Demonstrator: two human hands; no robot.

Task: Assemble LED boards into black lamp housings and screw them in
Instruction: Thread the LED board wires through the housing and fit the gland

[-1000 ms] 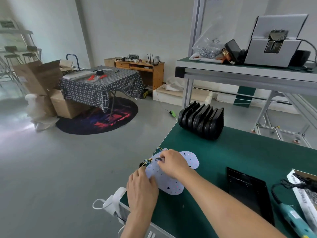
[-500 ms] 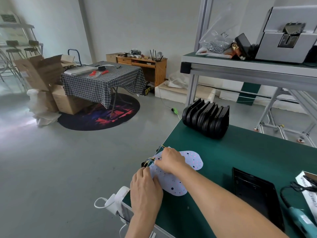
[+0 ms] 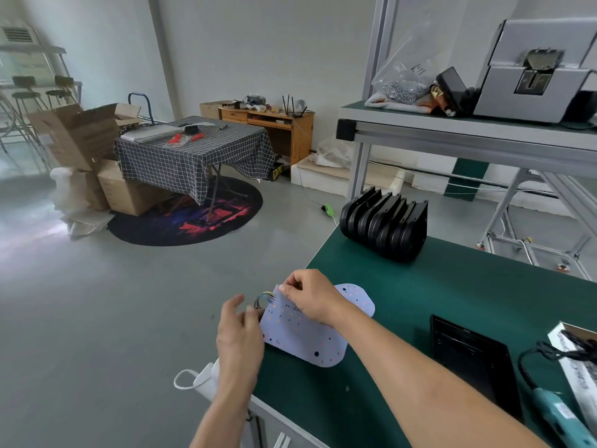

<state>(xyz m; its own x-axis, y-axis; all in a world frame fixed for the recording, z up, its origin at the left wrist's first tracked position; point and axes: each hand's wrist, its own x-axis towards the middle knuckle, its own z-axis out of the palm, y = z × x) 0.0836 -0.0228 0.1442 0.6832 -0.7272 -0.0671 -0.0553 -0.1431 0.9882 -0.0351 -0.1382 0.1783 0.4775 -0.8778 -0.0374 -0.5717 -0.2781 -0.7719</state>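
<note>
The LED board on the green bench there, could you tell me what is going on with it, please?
A person is picking up the LED board at the near corner of the green bench. The right hand pinches its far edge near the coloured wires, tilting it up, while the left hand is at its left edge. The stack of black housings stands untouched further back, and the electric screwdriver lies unused at the right.

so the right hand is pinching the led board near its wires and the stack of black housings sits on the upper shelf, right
Not quite. The head view shows the black housings standing on the green bench top, not the upper shelf. The rest holds: the right hand pinches the LED board near its wires.
</note>
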